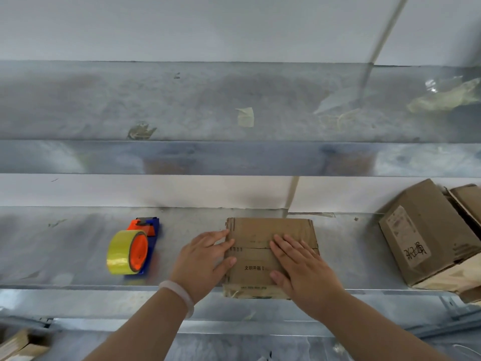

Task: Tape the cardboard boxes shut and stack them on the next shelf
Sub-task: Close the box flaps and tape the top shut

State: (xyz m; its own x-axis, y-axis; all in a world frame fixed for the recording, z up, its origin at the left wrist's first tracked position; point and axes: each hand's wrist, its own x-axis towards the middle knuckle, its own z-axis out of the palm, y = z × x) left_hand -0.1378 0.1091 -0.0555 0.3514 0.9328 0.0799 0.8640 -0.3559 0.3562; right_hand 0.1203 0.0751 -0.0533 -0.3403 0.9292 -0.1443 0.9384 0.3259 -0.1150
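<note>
A small brown cardboard box [256,231] with printed characters lies on the metal shelf [65,243], its top flaps folded down and meeting in a seam. My left hand [205,259] touches the box's left side with straight fingers, thumb on the top. My right hand [302,267] lies flat on the top flaps, pressing them down. To the left stands a tape dispenser [135,250], blue and orange, loaded with a roll of yellowish tape. Neither hand touches it.
Several larger cardboard boxes [429,235] lean at the shelf's right end. The upper shelf [182,105] carries tape scraps and crumpled plastic [442,97] at the right. A white wall runs behind. More cardboard [20,345] shows at the lower left.
</note>
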